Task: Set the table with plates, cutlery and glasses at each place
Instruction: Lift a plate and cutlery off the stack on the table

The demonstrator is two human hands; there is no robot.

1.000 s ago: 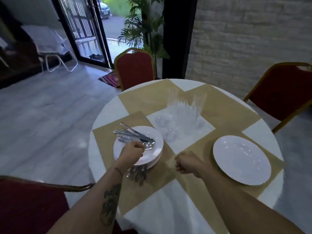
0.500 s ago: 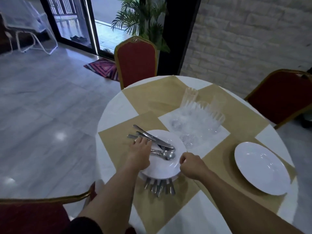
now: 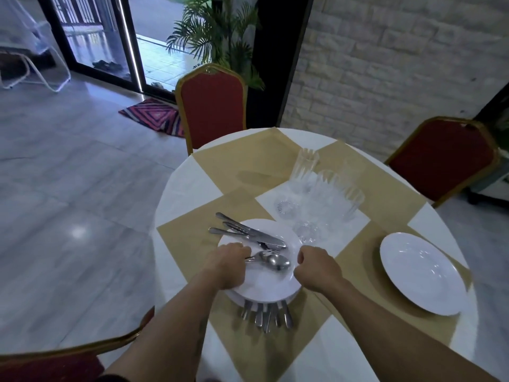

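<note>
Left hand: the person's left hand (image 3: 227, 264) is resting on the left rim of the stack of white plates (image 3: 264, 282), fingers curled closed over the edge, and seems also to be pressing on the handles of the spoon and fork (image 3: 271, 260) lying on the top plate; whether it is pinching those handles cannot be told.
Loose cutlery on top: three table knives (image 3: 248, 232) are lying slantwise across the top plate, their handles sticking out past its far left rim.
Cutlery beneath: a bundle of cutlery handles (image 3: 265, 312) is poking out from under the near edge of the stack, resting on the tan placemat (image 3: 192, 235).
Right hand: the right hand (image 3: 316, 267) is closing on the right rim of the same stack, fingers curled shut around the edge.
Step in hand: by the look of it, the person is taking hold of the top plate, or the whole stack, with both hands to carry it to another place.
Doing it well: lifting level and slowly is advisable, since the knives overhang and could slide off; clearing the loose cutlery first would be safer.
Glasses: a cluster of clear ribbed glasses (image 3: 327, 194) is standing just beyond the stack at the middle of the round table (image 3: 187, 175), near enough to be knocked.
Set place: one white plate (image 3: 421, 272) is already sitting alone on a placemat at the right, well apart from the stack.
Remaining: most places appear to be waiting for plates, cutlery and glasses.
</note>
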